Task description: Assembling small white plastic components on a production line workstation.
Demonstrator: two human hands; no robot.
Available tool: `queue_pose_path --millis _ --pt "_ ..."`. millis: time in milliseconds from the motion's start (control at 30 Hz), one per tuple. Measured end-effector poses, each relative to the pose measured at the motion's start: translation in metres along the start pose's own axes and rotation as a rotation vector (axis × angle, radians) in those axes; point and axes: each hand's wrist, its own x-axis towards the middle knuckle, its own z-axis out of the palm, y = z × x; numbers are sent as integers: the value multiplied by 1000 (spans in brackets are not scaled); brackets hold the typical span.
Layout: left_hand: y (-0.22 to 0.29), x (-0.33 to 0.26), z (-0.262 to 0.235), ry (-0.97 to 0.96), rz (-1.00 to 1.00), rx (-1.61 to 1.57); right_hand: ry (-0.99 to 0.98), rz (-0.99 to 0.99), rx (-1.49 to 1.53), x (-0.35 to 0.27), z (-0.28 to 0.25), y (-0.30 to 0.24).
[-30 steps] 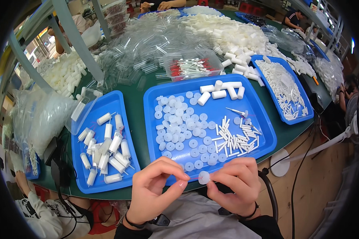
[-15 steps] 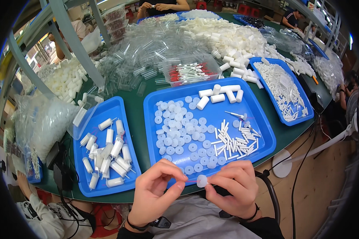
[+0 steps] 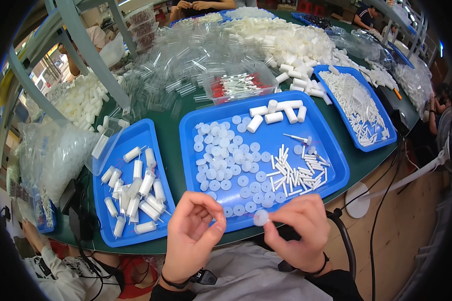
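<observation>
Over the near edge of the middle blue tray (image 3: 336,183), my right hand (image 3: 301,233) pinches a translucent white disc (image 3: 260,217) between thumb and forefinger. My left hand (image 3: 193,238) is beside it on the left, fingers curled with thumb and forefinger slightly apart; I see nothing held in it. Inside the tray, many loose discs (image 3: 226,158) like the held one spread over the left half. Thin white sticks (image 3: 301,175) lie at the right. White cylinders (image 3: 273,118) sit along the back, and a thin pointed piece (image 3: 296,137) rests above the sticks.
At left, a blue tray (image 3: 153,131) holds white cylinders with thin rods and wires. A clear box (image 3: 271,72) of red-and-white parts stands behind the middle tray. Clear tubes (image 3: 165,65) and white cylinders (image 3: 296,40) are heaped farther back. Another blue tray (image 3: 359,105) of sticks is at right.
My left thumb and forefinger have come apart from the pink-red wire they pinched, which no longer shows between the hands. My right hand has moved slightly right and up with the disc.
</observation>
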Motion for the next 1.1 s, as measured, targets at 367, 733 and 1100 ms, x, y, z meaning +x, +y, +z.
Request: queue_pose_path --millis 367,733,1100 --pt "0 3 5 -122 -30 136 30 108 124 0 -1 -1" --pt "0 4 4 -219 6 214 -24 64 128 -1 0 -2" --pt "6 5 4 -271 -48 426 -134 -39 97 -5 -3 2"
